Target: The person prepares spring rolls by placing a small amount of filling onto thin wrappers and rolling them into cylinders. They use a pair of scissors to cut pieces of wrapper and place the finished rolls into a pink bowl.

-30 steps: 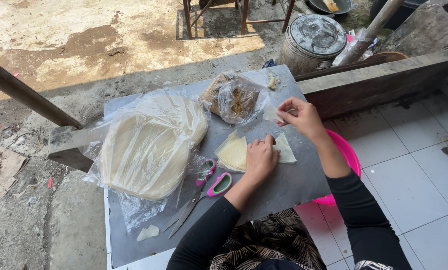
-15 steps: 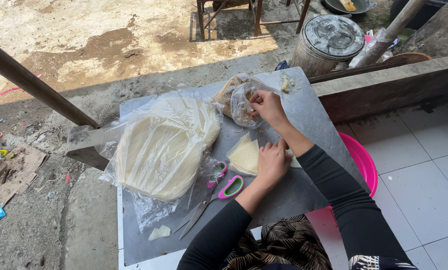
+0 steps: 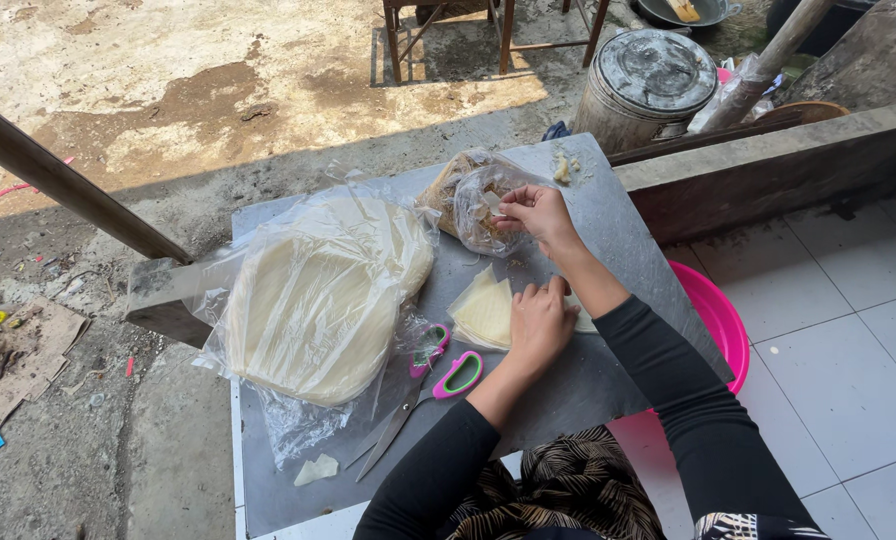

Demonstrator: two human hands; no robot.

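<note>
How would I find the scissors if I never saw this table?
Look at the grey table, then the big bag of round wrappers. Just right of it, beside the left hand, lie the scissors, the only thing with pink and green handles.

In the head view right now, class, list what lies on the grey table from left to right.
Bag of round wrappers → scissors → cut wrapper pieces → left hand, with the right hand reaching into the small bag beyond.

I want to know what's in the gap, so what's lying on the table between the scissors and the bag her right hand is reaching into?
In the head view, cut pale wrapper pieces, pressed by the left hand, lie between the scissors and the small plastic bag.
</note>
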